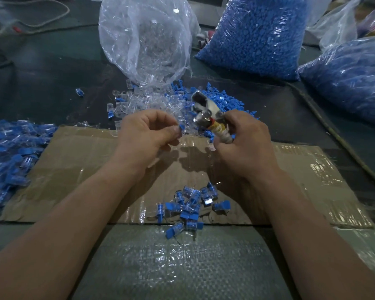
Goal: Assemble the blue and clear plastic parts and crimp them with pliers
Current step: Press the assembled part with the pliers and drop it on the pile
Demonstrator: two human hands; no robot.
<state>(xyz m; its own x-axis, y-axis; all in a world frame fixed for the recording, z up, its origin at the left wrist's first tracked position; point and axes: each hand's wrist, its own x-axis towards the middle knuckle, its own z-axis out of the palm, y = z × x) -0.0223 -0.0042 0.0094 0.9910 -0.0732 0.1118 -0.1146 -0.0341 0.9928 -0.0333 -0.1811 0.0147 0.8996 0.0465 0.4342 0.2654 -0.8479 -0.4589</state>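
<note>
Above the far edge of the cardboard sheet, a small blue part is pinched in the fingers of the left hand, and the pliers are gripped by the right hand. Assembled pieces are heaped at its near edge.

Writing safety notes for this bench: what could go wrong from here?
1. The left hand pinches a small blue part right beside the pliers gripped in the right hand; that hand could get nipped when the pliers close.
2. Held only at the tips, the part could slip into the loose pile of parts and be lost.
</note>
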